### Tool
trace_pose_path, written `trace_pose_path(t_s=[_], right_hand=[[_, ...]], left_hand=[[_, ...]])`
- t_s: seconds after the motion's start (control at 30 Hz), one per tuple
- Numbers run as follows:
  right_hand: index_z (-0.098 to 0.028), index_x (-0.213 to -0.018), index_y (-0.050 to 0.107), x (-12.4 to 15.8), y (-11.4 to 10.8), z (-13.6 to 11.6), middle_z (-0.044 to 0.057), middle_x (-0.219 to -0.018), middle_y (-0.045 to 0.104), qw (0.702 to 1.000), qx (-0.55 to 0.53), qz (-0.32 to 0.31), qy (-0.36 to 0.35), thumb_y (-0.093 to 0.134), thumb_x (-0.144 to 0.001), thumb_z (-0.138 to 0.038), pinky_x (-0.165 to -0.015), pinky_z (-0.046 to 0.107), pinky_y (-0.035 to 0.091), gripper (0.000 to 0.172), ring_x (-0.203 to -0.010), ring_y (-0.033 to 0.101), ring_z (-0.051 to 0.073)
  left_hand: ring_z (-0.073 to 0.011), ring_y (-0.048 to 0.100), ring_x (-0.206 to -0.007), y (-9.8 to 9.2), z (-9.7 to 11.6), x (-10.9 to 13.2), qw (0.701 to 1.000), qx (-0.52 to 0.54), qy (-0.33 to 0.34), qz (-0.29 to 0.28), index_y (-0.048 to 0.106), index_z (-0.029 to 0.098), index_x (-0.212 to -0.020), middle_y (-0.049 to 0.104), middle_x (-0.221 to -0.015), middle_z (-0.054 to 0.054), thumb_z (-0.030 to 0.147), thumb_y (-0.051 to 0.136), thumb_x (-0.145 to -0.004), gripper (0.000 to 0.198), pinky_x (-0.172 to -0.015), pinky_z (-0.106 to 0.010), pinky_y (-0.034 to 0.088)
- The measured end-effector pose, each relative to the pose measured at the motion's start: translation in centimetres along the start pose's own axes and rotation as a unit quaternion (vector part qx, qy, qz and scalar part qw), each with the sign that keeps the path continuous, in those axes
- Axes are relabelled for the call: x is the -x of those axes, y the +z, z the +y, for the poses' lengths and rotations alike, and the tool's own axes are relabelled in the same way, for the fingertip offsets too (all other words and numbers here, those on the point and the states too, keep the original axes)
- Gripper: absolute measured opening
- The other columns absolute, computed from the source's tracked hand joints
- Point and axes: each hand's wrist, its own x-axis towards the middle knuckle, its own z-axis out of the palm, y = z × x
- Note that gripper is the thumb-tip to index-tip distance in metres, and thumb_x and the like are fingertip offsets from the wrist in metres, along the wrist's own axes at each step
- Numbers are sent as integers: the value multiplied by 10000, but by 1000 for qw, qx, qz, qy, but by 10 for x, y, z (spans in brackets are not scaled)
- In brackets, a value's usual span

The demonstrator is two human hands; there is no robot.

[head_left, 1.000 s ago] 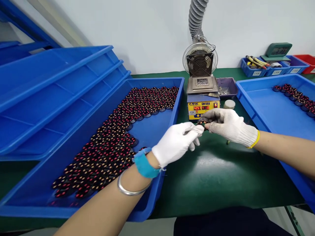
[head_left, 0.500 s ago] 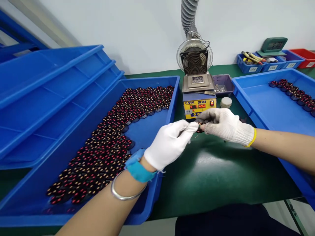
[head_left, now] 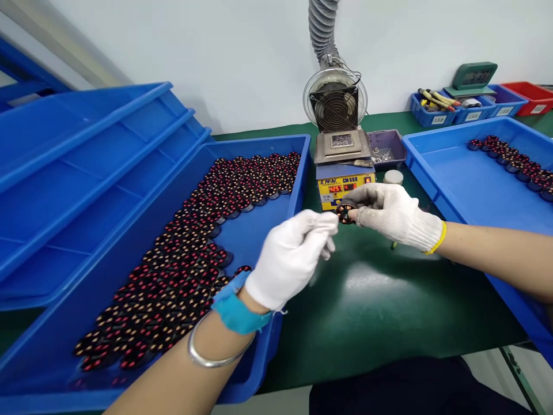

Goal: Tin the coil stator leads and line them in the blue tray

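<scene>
In a white glove, my left hand (head_left: 296, 253) has its thumb and fingers pinched together at the left edge of a small round motor stator (head_left: 345, 213); what lies inside the pinch is too small to make out. My right hand (head_left: 386, 216), in a knitted glove with darkened fingertips, grips that black ring with copper-coloured windings by its right side. Just behind them stands a yellow-fronted solder pot (head_left: 345, 187) with a lit red display. Many similar black stators (head_left: 181, 271) with pink and tan marks lie in rows in the left blue tray (head_left: 279, 222).
More blue trays (head_left: 99, 173) lean at the far left. The right blue tray (head_left: 458, 173) holds a short row of stators. Behind stand a fan with a grey hose (head_left: 324, 29), a purple-grey bin (head_left: 386, 141), a white-lidded jar (head_left: 393, 177), small tool boxes and a digital clock (head_left: 474, 75).
My left hand has drawn slightly left from the stator, its fingers still pinched. The stator now shows more of its face in my right hand. The view has shifted a little.
</scene>
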Motion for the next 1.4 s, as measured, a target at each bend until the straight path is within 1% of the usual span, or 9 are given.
trace_pose_path(t_s=[0.07, 0.13, 0.33, 0.53, 0.6, 0.7, 0.87, 1.03, 1.4], right_hand=[[-169, -1004, 712, -1, -1, -2, 37, -878, 722, 1000, 8, 9, 5, 701, -717, -260, -714, 258, 571, 302, -776, 674, 137], [-160, -1015, 709, 0, -2, -5, 42, -873, 721, 1000, 12, 10, 10, 696, -720, -243, -703, 259, 574, 307, -759, 672, 137], [-148, -992, 709, 3, 4, -7, 54, -922, 723, 1000, 31, 3, 3, 710, -705, -232, -733, 277, 579, 299, -793, 674, 150], [-169, -1037, 701, -5, -8, -1, 37, -932, 715, 989, 123, 28, -73, 664, -731, -223, -737, 281, 566, 313, -796, 664, 149], [-192, -1065, 696, -20, -22, -9, 38, -969, 705, 962, 234, 70, -125, 650, -745, -244, -779, 302, 551, 328, -847, 656, 169], [-226, -1091, 684, -62, -45, -28, 60, -1054, 674, 872, 441, 121, -173, 632, -772, -325, -859, 378, 510, 339, -981, 625, 245], [-193, -1111, 659, -145, -63, -53, 107, -1099, 643, 773, 612, 114, -125, 588, -809, -352, -819, 444, 505, 348, -980, 622, 308], [-166, -1142, 647, -180, -55, -53, 132, -1129, 631, 728, 671, 64, -126, 594, -808, -307, -828, 504, 501, 367, -1007, 616, 347], [-169, -1154, 650, -183, -43, -49, 140, -1115, 646, 687, 718, 6, -109, 604, -783, -265, -775, 456, 528, 386, -967, 635, 336]], left_hand=[[-117, 581, -499, -5, 1, 1, 995, 42, 26, 84, 585, 177, -815, 603, -630, 10, 338, 495, -892, 200, -485, -240, 486], [-116, 570, -486, -7, 2, 0, 993, 36, 21, 110, 574, 175, -788, 593, -610, 8, 414, 478, -905, 283, -479, -242, 472], [-131, 557, -536, 6, -5, -5, 992, -120, -31, -5, 541, 185, -698, 584, -579, 7, 535, 494, -883, 398, -537, -258, 427], [-129, 572, -566, 5, -3, -2, 995, -96, 14, 0, 577, 198, -773, 605, -638, 13, 476, 447, -917, 339, -610, -264, 436], [-136, 569, -577, 4, -1, -2, 990, -134, 22, -37, 573, 199, -744, 600, -635, 8, 467, 433, -923, 351, -606, -267, 414], [-166, 580, -628, 8, -4, -3, 955, -249, 26, -161, 564, 201, -680, 614, -648, -13, 463, 408, -925, 391, -590, -281, 367], [-212, 625, -658, 13, -21, -3, 895, -315, -40, -313, 656, 214, -784, 696, -759, -52, 549, 445, -860, 403, -586, -291, 387], [-239, 658, -730, 10, -29, -6, 897, -308, -57, -310, 704, 210, -877, 727, -852, -81, 565, 437, -837, 447, -638, -306, 433], [-261, 664, -786, 10, -30, -7, 891, -316, -59, -320, 705, 188, -1065, 728, -945, -106, 581, 443, -818, 533, -680, -334, 467]])
